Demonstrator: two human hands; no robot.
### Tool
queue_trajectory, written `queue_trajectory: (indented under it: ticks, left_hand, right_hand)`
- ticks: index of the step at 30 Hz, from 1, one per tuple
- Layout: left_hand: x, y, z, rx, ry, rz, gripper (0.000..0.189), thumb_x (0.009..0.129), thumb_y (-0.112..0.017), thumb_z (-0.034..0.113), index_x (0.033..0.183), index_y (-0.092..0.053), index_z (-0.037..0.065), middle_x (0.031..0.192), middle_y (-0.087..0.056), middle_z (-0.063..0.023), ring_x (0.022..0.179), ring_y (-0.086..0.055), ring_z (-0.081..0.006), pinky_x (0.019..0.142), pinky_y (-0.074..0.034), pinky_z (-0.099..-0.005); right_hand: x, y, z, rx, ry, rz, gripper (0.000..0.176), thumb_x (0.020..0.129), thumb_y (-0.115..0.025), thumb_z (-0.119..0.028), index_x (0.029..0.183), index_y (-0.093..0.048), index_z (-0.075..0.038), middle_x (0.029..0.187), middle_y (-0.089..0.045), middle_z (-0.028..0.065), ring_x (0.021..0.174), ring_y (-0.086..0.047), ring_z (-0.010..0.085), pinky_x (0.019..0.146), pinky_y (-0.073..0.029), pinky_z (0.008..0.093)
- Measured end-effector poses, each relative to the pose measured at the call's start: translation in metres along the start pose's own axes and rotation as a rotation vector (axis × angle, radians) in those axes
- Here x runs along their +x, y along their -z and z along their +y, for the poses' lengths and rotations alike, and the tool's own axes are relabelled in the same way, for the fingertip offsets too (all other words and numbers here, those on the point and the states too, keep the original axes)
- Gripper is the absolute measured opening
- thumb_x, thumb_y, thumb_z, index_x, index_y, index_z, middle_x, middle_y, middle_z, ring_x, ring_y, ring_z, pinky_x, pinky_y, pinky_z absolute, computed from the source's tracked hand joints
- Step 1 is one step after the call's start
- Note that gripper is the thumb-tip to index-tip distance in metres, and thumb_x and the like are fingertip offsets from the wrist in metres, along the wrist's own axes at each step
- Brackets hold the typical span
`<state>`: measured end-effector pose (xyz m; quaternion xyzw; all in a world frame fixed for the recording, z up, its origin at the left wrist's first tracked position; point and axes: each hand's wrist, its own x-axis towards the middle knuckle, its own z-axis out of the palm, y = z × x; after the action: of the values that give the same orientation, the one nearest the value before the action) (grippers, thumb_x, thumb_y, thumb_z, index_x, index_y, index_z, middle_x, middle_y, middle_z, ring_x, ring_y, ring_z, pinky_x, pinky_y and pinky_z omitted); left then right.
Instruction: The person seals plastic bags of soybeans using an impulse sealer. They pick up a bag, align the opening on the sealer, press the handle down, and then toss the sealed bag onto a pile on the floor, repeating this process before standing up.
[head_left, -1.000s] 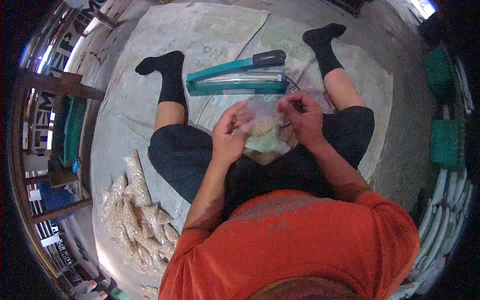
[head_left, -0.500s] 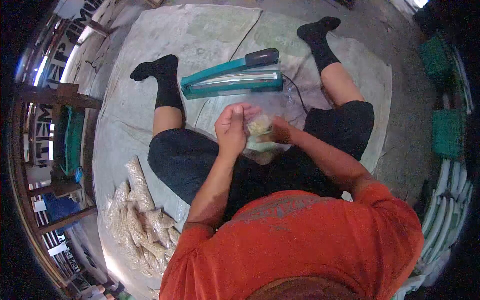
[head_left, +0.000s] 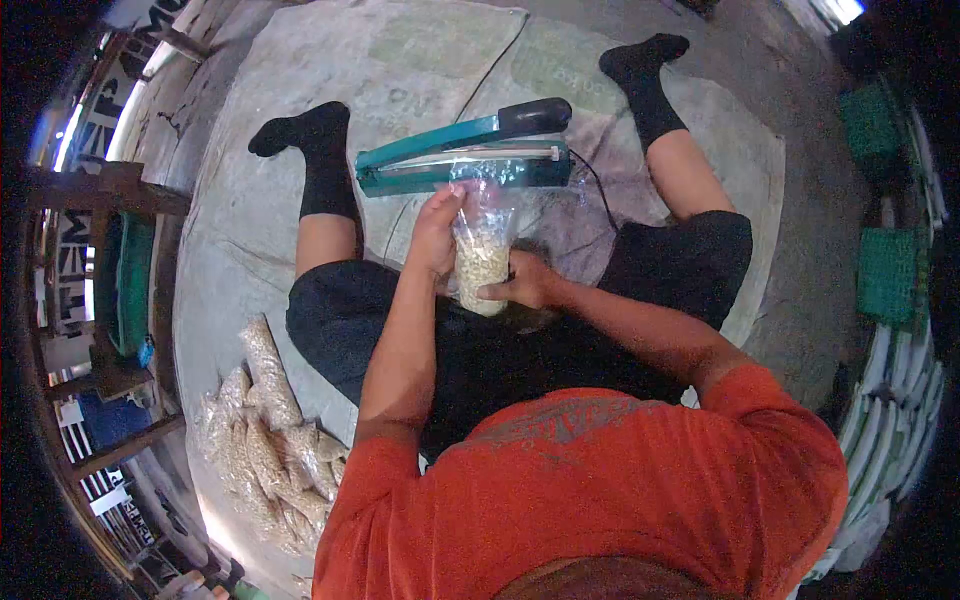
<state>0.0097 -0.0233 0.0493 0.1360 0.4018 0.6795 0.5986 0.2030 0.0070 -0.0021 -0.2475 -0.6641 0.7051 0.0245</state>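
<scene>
A clear plastic bag (head_left: 483, 256), its lower part filled with pale, bean-like pieces, stands upright over my lap. My left hand (head_left: 437, 228) is closed on the bag's upper left side. Round the lower right of the bag, my right hand (head_left: 527, 281) is closed with the thumb across its front. The bag's upper part is unfilled and overlaps the front of a teal heat sealer (head_left: 400, 180). The sealer's arm (head_left: 430, 142) with a black handle is raised at an angle above its base.
Several filled plastic bags (head_left: 265, 440) lie piled on the pale floor sheet (head_left: 400, 60) by my left thigh. A black cord (head_left: 600, 195) runs from the sealer's right end toward my right leg. Wooden shelving (head_left: 110, 190) stands at left, green crates (head_left: 890, 270) at right.
The bag has gone from blurred and low between my hands to upright and distinct, slightly further left. My left hand has shifted left, and my right hand now supports the bag's lower part.
</scene>
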Motion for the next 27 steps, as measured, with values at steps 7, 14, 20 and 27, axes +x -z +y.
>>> queue_trajectory:
  ticks: [7,14,20,27]
  left_hand:
    - [0.022,0.016,0.004,-0.026,0.063,0.092,0.032,0.106,-0.05,0.022,0.119,-0.065,-0.004,0.112,-0.072,-0.0165,0.097,-0.071,-0.0264,0.088,-0.059,-0.0395]
    - [0.037,0.026,-0.01,-0.059,0.036,0.174,0.032,0.106,-0.048,0.021,0.118,-0.064,-0.004,0.111,-0.072,-0.0161,0.094,-0.071,-0.0255,0.084,-0.059,-0.0382]
    - [0.046,0.028,-0.005,-0.038,0.08,0.149,0.03,0.106,-0.05,0.022,0.112,-0.066,-0.003,0.106,-0.073,-0.0142,0.09,-0.071,-0.0232,0.082,-0.059,-0.0371]
    - [0.056,0.04,-0.014,-0.012,0.111,0.156,0.029,0.105,-0.053,0.023,0.109,-0.068,-0.002,0.102,-0.073,-0.012,0.088,-0.071,-0.0216,0.08,-0.059,-0.0361]
  right_hand:
    - [0.035,0.006,0.017,0.038,-0.027,-0.026,0.068,0.084,-0.084,-0.039,0.136,-0.059,-0.004,0.129,-0.068,0.0141,0.119,-0.065,0.0282,0.107,-0.048,0.0428]
    - [0.04,0.011,0.011,0.164,-0.088,-0.08,0.061,0.088,-0.081,-0.037,0.135,-0.06,-0.004,0.129,-0.069,0.0123,0.118,-0.065,0.0263,0.106,-0.049,0.0424]
    - [0.035,0.015,-0.02,0.081,-0.117,-0.069,0.057,0.092,-0.078,-0.033,0.137,-0.058,-0.005,0.128,-0.068,0.0106,0.117,-0.064,0.0243,0.105,-0.049,0.0418]
    - [0.04,0.016,-0.011,0.08,-0.06,-0.118,0.054,0.095,-0.072,-0.038,0.137,-0.059,-0.007,0.127,-0.069,0.0107,0.117,-0.065,0.0257,0.106,-0.049,0.0426]
